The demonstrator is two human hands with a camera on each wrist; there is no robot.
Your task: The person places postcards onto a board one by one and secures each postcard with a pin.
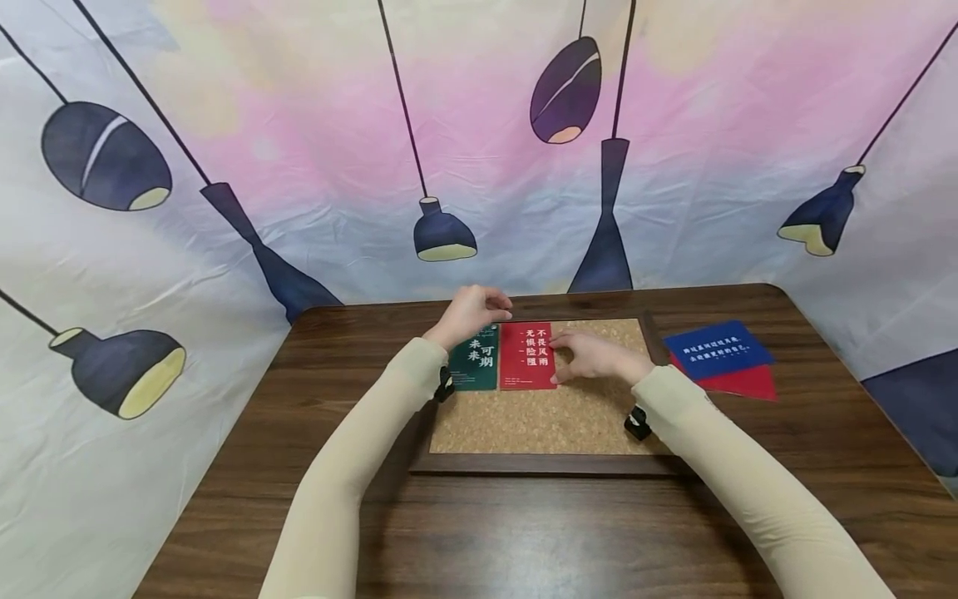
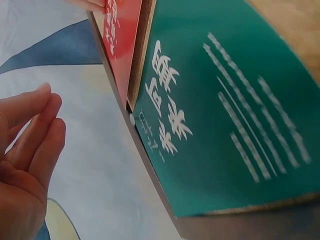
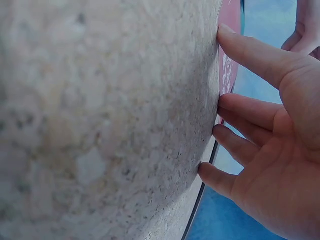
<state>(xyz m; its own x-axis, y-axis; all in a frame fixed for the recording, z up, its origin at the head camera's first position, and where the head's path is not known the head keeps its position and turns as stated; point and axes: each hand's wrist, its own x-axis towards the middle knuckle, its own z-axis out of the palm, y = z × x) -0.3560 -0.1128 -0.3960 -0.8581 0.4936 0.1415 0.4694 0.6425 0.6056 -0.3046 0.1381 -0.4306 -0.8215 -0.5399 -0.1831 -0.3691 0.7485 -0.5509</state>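
Note:
A green card (image 1: 476, 359) with white lettering lies at the left of the cork board (image 1: 516, 424). Close beside it is a red card (image 1: 525, 358). In the left wrist view a small round white pin head (image 2: 132, 119) shows at the green card's top edge. My left hand (image 1: 473, 312) is above the board's far edge, fingers gently bent, with nothing seen between them. My right hand (image 1: 596, 356) touches the red card's right edge with thumb and fingers spread, some fingertips (image 3: 206, 170) resting on the cork.
A blue card (image 1: 718, 349) overlaps another red card (image 1: 748, 383) on the wooden table (image 1: 554, 532), to the right of the board. A dark frame (image 1: 539, 464) borders the cork. Behind the table hangs a cloth (image 1: 322, 166) printed with lamps.

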